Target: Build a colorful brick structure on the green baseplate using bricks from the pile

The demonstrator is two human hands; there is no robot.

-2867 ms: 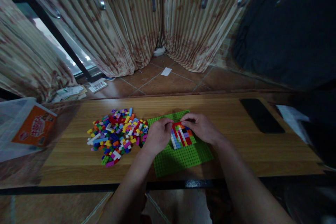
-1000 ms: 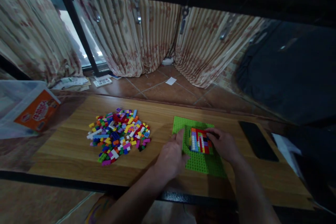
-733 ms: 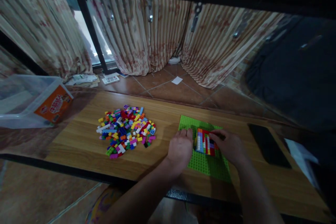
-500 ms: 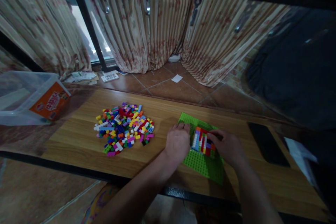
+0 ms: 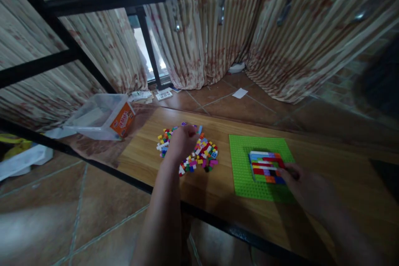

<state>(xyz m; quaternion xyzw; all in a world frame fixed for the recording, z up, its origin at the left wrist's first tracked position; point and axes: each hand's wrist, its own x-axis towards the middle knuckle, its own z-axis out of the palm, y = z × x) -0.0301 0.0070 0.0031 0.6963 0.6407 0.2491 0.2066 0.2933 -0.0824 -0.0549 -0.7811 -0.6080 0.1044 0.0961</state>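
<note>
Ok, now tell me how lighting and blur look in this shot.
In the head view, the window is glaringly bright while the far right edge is murky; in that same head view, the right hand looks soft, and dark shadow crosses the table beside it.

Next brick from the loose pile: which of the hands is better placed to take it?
Probably the left hand: it is over the loose brick pile, while the right hand is at the brick build on the green baseplate, away from the pile.
</note>
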